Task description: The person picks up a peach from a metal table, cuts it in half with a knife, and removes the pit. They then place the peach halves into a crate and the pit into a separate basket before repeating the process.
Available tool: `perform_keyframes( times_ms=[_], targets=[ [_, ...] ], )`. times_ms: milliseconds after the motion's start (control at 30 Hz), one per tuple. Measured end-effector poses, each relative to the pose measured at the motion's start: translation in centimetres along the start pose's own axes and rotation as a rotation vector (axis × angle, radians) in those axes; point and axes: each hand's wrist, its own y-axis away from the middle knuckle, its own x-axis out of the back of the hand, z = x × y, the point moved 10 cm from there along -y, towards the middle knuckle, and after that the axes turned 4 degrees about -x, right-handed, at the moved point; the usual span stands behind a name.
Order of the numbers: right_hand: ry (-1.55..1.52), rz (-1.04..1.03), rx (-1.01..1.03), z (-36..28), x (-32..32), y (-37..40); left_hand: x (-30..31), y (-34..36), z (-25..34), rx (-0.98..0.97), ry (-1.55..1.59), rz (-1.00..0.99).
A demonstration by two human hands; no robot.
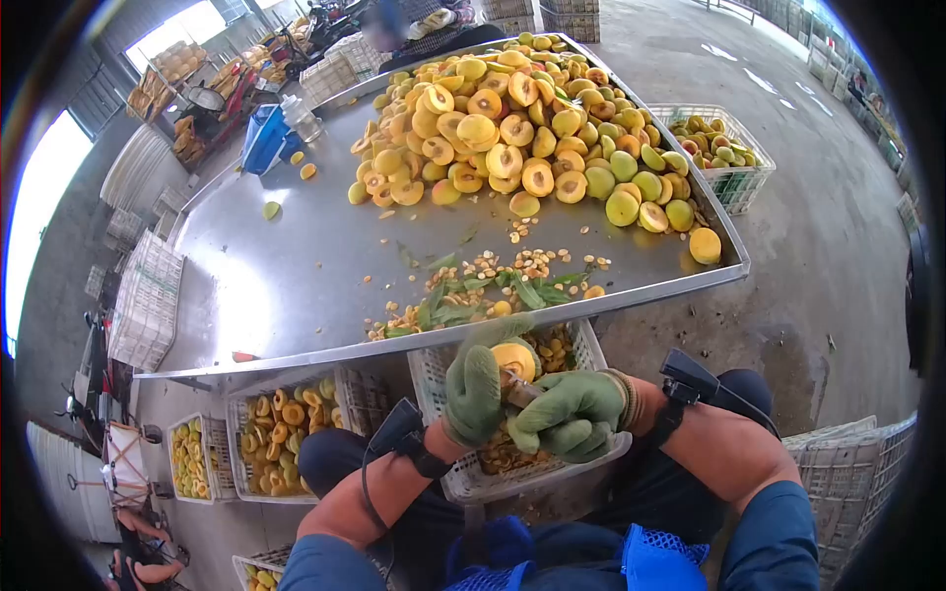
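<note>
We hold a halved yellow fruit [513, 360] in our left hand [473, 391], just below the near edge of the steel table [296, 266] and over the white basket [426, 379] that rests on our lap. The green-gloved fingers of that hand curl around the skin side, and the cut face turns up toward us. Our right hand [570, 414], gloved the same way, is clenched around a short tool [519, 391] whose tip meets the fruit from below. What kind of tool it is, we cannot tell, since the glove hides most of it.

We judge the half to be light and soft: ripe flesh that bruises under a hard pinch and is wet and slippery on the cut side. The skin side looks like the better place to hold it, cupped in the palm with the fingers spread along the rounded back rather than pressed into the rim (the knit gloves should help the grip on the juice). The hollow in the middle is the weakest spot, so pressure there would probably tear the flesh.

On the table a large heap of halved fruit [512, 128] fills the far end, greener ones toward its right. Nearer us lie scattered pits and leaves [493, 281]. Another basket [734, 182] with fruit stands beyond the table's right edge, and more baskets of halves [286, 433] sit on the floor to our left.
</note>
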Motion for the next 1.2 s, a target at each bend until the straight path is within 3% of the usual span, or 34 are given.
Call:
perform_keyframes(
  times_ms=[100, 167, 200, 233, 300, 333, 367, 433, 500, 533, 567, 600, 667, 767, 800, 900, 967, 1033, 1100, 1133, 1167, 1200],
  targets=[
    [-0.229, -0.189, 0.044, 0.6, -0.2, -0.5, 0.0, 1.0, -2.5, 0.195, 0.222, 0.011],
    [-0.091, -0.196, 0.060, 0.5, -0.6, -0.1, -0.5, 1.4, -4.2, 0.370, 0.645, 0.084],
    [-0.023, -0.200, 0.066, 0.4, -1.0, 0.1, -0.2, 0.7, -2.6, 0.253, 0.510, 0.070],
    [0.118, -0.089, 0.033, 0.7, -0.4, 0.4, 0.1, 0.1, -0.4, 0.138, 0.374, 0.062],
    [0.413, 0.114, -0.042, -0.1, 0.3, 1.2, 1.2, -0.4, 0.3, 0.122, 0.307, 0.075],
    [0.680, 0.272, -0.263, 0.0, 1.8, 1.2, 2.1, -0.4, -0.9, 0.219, 0.379, 0.090],
    [0.925, 0.490, -0.341, -0.2, 4.7, 1.1, 2.6, -0.1, -1.9, 0.313, 0.456, 0.109],
    [1.413, 0.942, -0.470, -1.5, 9.6, 2.2, 3.3, 0.0, -1.7, 0.322, 0.393, 0.119],
    [1.357, 0.991, -0.482, -2.3, 9.2, 2.9, 4.6, 0.7, -2.6, 0.387, 0.382, 0.132],
    [1.346, 1.003, -0.483, -3.1, 8.5, 2.8, 5.6, 0.2, -0.8, 0.238, 0.154, 0.130],
    [1.434, 1.011, -0.459, -4.2, 7.9, 2.4, 7.3, 0.9, 0.4, 0.282, 0.020, 0.148],
    [1.518, 1.016, -0.429, -4.7, 7.4, 2.0, 10.2, 0.7, 2.6, 0.067, -0.275, 0.189],
    [1.554, 1.102, -0.411, -5.5, 7.2, 1.9, 13.1, 1.5, 7.2, -0.181, -0.832, 0.227],
    [1.565, 1.051, -0.214, -6.8, 6.5, 2.2, 22.2, 4.7, 11.4, -0.124, -1.344, 0.174],
    [1.598, 0.997, -0.050, -7.9, 3.8, 2.9, 26.2, 6.4, 11.0, 0.395, -1.222, 0.257],
    [1.434, 1.117, -0.054, -9.0, 6.0, 4.7, 31.7, 7.7, 10.4, 0.646, -1.682, 0.080],
    [1.381, 1.133, 0.028, -9.7, 4.7, 5.7, 33.3, 5.1, 8.5, 0.323, -1.457, 0.244],
    [1.498, 1.152, 0.132, -9.5, 5.4, 5.5, 22.9, -2.1, 10.5, 0.246, -1.235, 0.214],
    [1.552, 1.188, 0.187, -9.2, 5.8, 5.4, 15.8, -7.8, 6.9, 0.099, -1.220, 0.031],
    [1.545, 1.192, 0.169, -9.0, 5.2, 5.6, 11.5, -10.7, 5.4, -0.223, -1.230, -0.072],
    [1.536, 1.193, 0.151, -8.9, 5.0, 5.8, 6.5, -13.8, 5.2, -0.106, -1.224, -0.105],
    [1.532, 1.255, 0.140, -9.0, 5.4, 6.4, 4.1, -17.0, 1.6, -0.192, -1.218, -0.183]
  ],
)
